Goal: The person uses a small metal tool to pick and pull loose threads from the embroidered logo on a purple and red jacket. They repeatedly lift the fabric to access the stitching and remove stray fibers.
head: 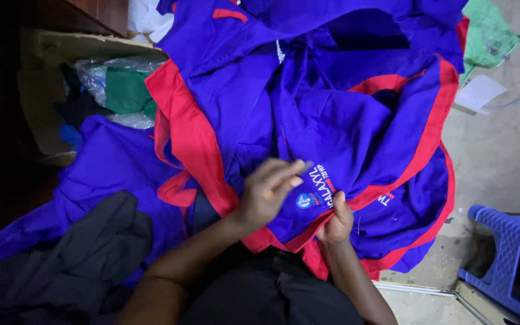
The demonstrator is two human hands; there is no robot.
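A heap of blue garments with red trim (332, 114) lies spread in front of me. The top one bears a small embroidered badge (306, 201) with lettering. My left hand (267, 191) hovers over the cloth just left of the badge, its fingers pressed together on a small pale object (307, 164) at their tips; the object is too blurred to tell what it is. Just below the badge, my right hand (336, 221) grips a fold of the blue garment at its red edge.
A dark grey garment (85, 253) lies at the lower left. Behind it stands a cardboard box (43, 90) with a plastic bag and green cloth (124, 90). A blue plastic stool (507, 253) stands on the concrete floor at right, with white paper (479, 93) and green fabric (489, 33) farther back.
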